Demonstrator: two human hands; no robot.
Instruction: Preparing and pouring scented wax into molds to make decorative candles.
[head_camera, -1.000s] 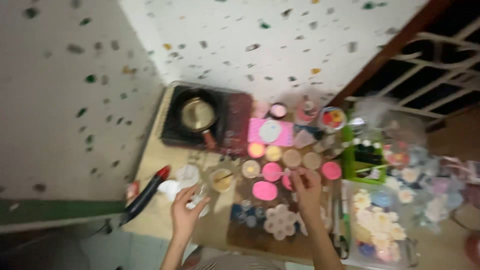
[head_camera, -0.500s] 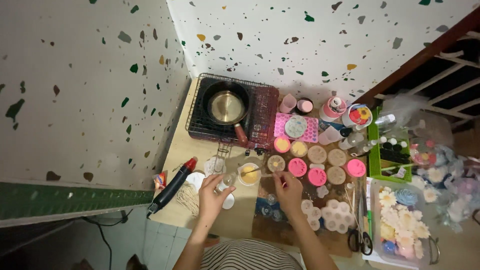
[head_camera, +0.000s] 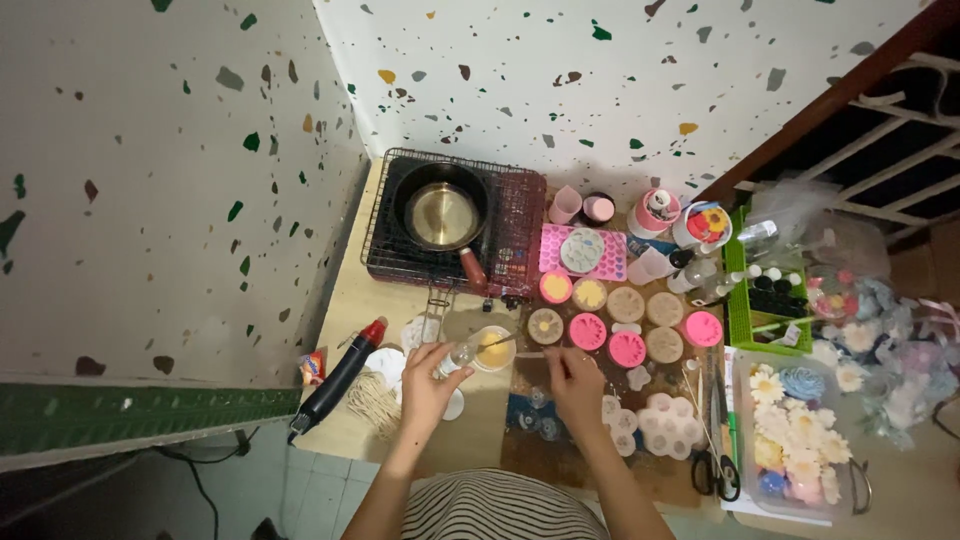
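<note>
Head view: left hand (head_camera: 425, 380) fingers gripped a small clear bottle (head_camera: 456, 360) just left of the yellow-filled cup (head_camera: 492, 349); right hand (head_camera: 576, 382) fingers pinched a stick (head_camera: 528, 355) beside that cup.

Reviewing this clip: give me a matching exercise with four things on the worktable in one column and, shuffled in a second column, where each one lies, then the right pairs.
Things:
1. small pan
2. scissors
3. heat gun
4. green basket

Places:
A. at the table's left edge, left of the left hand
B. on the portable stove by the wall corner
C. near the front edge, right of the right hand
D. at the right, holding small dark-capped bottles

Pairs: 1-B, 2-C, 3-A, 4-D
</note>
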